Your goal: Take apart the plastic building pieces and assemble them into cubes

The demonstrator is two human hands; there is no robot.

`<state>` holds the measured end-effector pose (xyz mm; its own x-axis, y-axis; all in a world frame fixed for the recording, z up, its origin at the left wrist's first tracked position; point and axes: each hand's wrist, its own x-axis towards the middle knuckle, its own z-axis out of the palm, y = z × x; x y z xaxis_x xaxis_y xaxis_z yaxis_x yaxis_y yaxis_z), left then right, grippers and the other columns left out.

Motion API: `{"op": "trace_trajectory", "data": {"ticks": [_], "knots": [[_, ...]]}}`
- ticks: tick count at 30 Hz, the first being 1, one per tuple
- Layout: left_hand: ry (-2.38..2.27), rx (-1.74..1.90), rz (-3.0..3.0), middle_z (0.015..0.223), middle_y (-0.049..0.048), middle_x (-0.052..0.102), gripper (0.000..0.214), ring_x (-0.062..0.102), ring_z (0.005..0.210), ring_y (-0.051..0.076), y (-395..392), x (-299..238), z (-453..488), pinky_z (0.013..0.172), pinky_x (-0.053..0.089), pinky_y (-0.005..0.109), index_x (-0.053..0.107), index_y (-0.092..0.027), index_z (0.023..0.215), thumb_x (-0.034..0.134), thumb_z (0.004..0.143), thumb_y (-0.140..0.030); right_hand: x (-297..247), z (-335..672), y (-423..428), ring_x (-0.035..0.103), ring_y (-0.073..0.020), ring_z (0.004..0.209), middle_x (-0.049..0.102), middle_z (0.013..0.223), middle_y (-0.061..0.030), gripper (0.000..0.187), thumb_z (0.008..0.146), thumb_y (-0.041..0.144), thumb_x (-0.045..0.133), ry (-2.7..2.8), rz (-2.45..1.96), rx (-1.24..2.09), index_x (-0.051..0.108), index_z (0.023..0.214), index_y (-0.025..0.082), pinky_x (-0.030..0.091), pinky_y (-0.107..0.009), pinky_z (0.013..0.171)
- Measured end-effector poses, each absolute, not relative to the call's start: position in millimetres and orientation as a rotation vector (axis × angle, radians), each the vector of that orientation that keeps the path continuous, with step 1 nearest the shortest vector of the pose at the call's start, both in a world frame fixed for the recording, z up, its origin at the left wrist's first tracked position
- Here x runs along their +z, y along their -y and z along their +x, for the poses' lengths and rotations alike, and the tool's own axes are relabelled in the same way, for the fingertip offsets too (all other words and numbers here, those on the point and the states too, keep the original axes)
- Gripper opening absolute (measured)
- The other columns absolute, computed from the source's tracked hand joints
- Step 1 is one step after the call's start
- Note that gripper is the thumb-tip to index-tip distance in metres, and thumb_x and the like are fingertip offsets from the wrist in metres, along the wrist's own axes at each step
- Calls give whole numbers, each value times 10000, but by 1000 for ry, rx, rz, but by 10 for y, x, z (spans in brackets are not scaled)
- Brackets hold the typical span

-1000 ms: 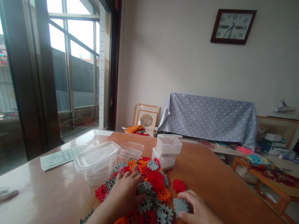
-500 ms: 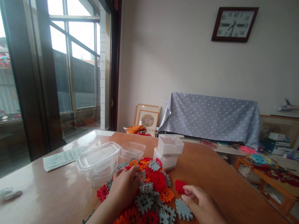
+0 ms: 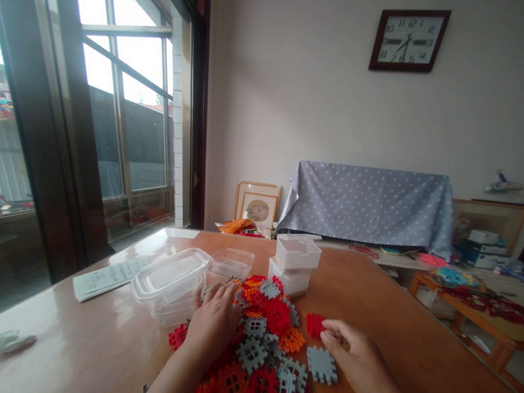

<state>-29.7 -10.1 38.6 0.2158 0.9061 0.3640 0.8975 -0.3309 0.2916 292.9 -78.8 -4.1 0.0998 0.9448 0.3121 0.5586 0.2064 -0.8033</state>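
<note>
Where bare wood opens just right of the heap, below the centre of the frame, I find the red, notched plastic square (image 3: 315,325) lying flat. The right hand (image 3: 356,356) reaches it with thumb and forefinger drawn together at its right edge, touching as far as I can judge; whether they truly pinch it I cannot tell from here. Just below lies a solid grey toothed plastic tile (image 3: 322,365), near the thumb. The left hand (image 3: 213,320) lies over the left flank of the loose pile of red, orange and grey interlocking plastic pieces (image 3: 276,319), its fingers bent (what they grasp, if anything, I cannot see).

My worry is the glossy brown wooden table (image 3: 386,318): a push instead of a grip could send the red square skidding, and a low thumb could drag the grey tile along. Raking with the left hand could spill the slope against the clear lidded plastic box (image 3: 172,278), left of centre. Behind the heap, two stacked whitish plastic boxes (image 3: 297,255) might topple if a piece or knuckle struck them.
</note>
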Motion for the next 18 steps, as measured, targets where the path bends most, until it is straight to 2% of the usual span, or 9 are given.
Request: {"op": "trace_trajectory", "data": {"ticks": [3, 6, 9, 14, 18], "knots": [[-1691, 619, 2499, 1458, 40, 580, 411, 345, 1449, 366, 119, 363, -259, 1178, -29, 679, 583, -345, 1345, 504, 942, -347, -31, 2918, 770, 698, -268, 1016, 770, 1084, -77, 415, 915, 536, 566, 1585, -1467, 527, 711, 1148, 224, 538, -363, 895], [-1632, 645, 2533, 1241, 30, 710, 274, 515, 1288, 333, 123, 376, -226, 1166, -39, 690, 687, -346, 1123, 458, 973, -350, -10, 2896, 755, 703, -267, 1015, 774, 1085, -76, 411, 921, 537, 554, 1588, -1468, 502, 718, 1138, 229, 542, -349, 878], [-1693, 774, 2466, 1130, 37, 740, 266, 581, 1170, 285, 87, 385, -214, 1189, 32, 638, 674, -314, 1078, 425, 987, -322, 13, 2862, 754, 712, -258, 987, 780, 1068, -67, 383, 930, 527, 541, 1586, -1454, 463, 728, 1107, 243, 542, -336, 863], [-1756, 912, 2339, 1257, 62, 700, 311, 568, 1220, 278, 37, 375, -220, 1176, 199, 539, 609, -276, 1220, 427, 968, -264, 32, 2826, 759, 720, -253, 929, 790, 1013, -58, 357, 927, 515, 538, 1604, -1452, 416, 740, 1059, 252, 541, -327, 822], [-1828, 885, 2343, 1264, 68, 692, 323, 570, 1233, 268, 51, 437, -207, 1112, 320, 453, 603, -260, 1218, 468, 925, -246, 33, 2849, 744, 720, -255, 906, 794, 987, -50, 370, 926, 528, 521, 1608, -1465, 370, 748, 1039, 259, 538, -325, 809]]}}
